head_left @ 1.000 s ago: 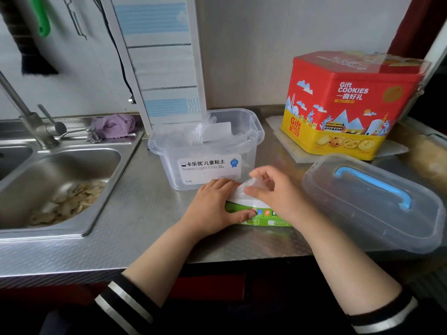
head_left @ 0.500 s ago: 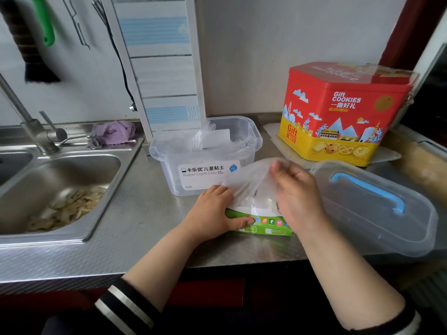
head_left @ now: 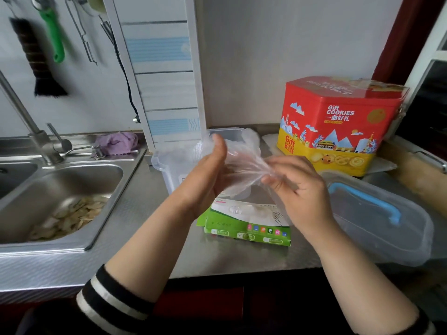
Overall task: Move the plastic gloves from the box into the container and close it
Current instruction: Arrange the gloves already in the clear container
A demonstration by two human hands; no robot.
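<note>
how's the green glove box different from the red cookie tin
The green glove box lies low and flat at the counter's front edge; the red cookie tin stands tall at the back by the wall. The box is green and white with its top torn open; the tin is red and yellow with its lid on. Both sit on the steel counter.

- Two hands, the left hand (head_left: 205, 175) and the right hand (head_left: 300, 189), at the centre of the frame;
- one bunch of clear plastic gloves (head_left: 239, 163) between them, number of gloves in it cannot be told;
- one green box (head_left: 244, 226), lower centre;
- one clear container (head_left: 169, 163), centre;
- one clear lid (head_left: 379, 218) with a blue handle, right;
- one red and yellow cookie tin (head_left: 338, 122), upper right;
- one sink (head_left: 60, 189) and one tap (head_left: 26, 122), left;
- one purple cloth (head_left: 118, 142);
- one dark brush (head_left: 38, 56), upper left
</note>
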